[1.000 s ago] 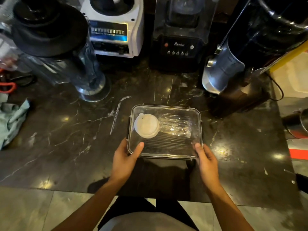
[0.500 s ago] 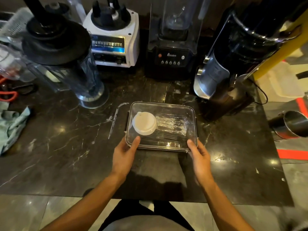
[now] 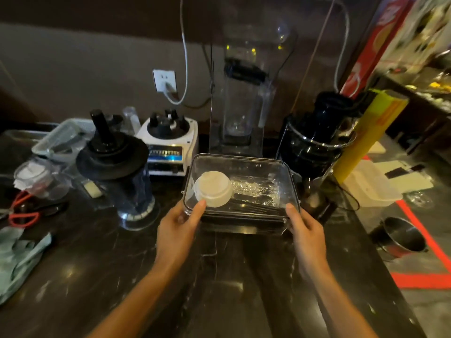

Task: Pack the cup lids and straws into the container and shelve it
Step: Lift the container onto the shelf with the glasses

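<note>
While both hands grip its near corners, thumbs on lid, fingers curled beneath: left hand [image 3: 177,225], right hand [image 3: 308,234], container [image 3: 244,167] with cup lids [image 3: 213,189], straws [image 3: 256,191].

— What is behind the counter?
— A brownish-grey wall [image 3: 73,69] with a white socket [image 3: 164,80], one plug in it. The dark marble counter [image 3: 97,264] shines.
— And at right?
— Grey floor [image 3: 434,306] with red tape lines [image 3: 419,280], maybe a marking.

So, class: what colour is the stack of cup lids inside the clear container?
White: the cup lids show best in the head view.
</note>
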